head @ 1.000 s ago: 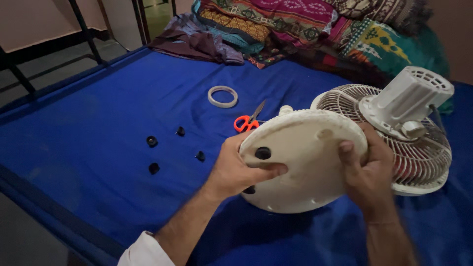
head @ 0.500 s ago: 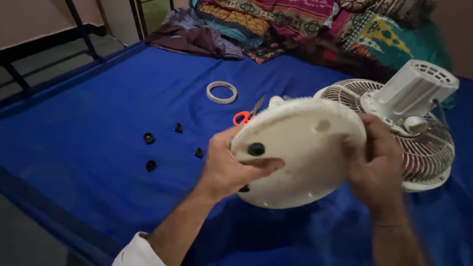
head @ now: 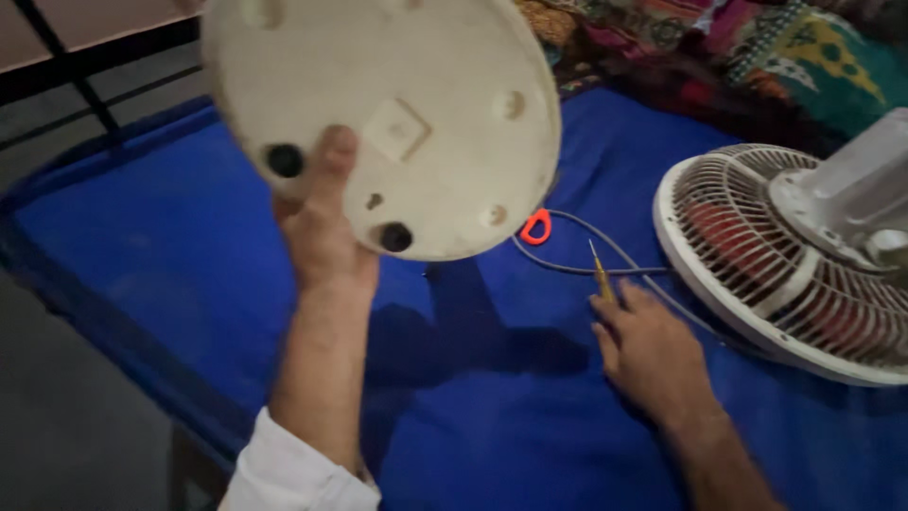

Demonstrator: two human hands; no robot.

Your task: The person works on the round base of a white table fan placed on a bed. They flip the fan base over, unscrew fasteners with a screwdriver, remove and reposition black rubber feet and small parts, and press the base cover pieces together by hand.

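My left hand (head: 322, 237) grips the round fan base (head: 378, 114) upturned (two black feet fitted, other sockets bare), while my open right hand (head: 653, 350) touches the yellow screwdriver (head: 600, 274).

The round cream fan base (head: 378, 114), held a second ago in both hands low over the blue bed (head: 530, 416), is now lifted high in the left hand (head: 326, 237) alone, its underside facing the camera. The right hand (head: 653, 355) has let go and dropped to the bed, its fingers (head: 615, 308) touching a thin yellow-handled screwdriver (head: 600, 272) beside the grey cord (head: 577, 270).
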